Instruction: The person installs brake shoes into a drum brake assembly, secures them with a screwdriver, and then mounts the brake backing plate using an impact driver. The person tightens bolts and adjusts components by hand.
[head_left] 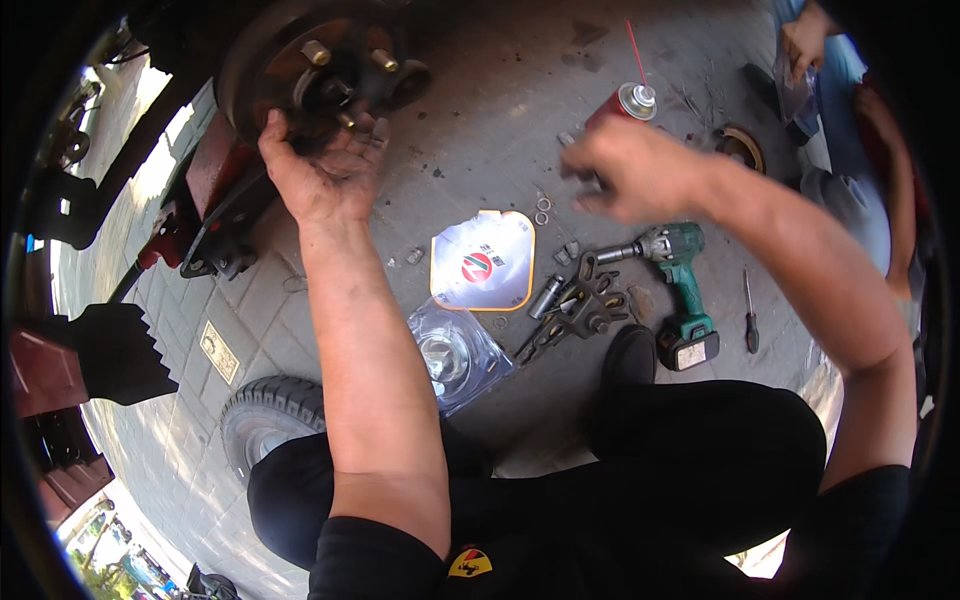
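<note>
At the upper left is a dark, worn wheel hub (265, 75) with bare studs sticking out. My left hand (325, 175) is at its lower edge, palm up, fingers apart and smudged with grease; whether the fingertips press on it is hard to see. To the right, my right hand (635, 170) is curled and blurred by motion above the ground; anything inside it cannot be made out. Just beyond it stands a red spray can (615, 103) with a thin red straw. Below lie a green cordless impact wrench (680, 270) and a metal gear puller (585, 310).
A white card (485, 260) and a clear plastic package (455, 360) lie between my arms. Nearby are a metal socket (546, 297), small rings (543, 205) and a screwdriver (750, 315). A tyre (270, 420) lies lower left. Another person's hand (803, 42) holds something clear at upper right.
</note>
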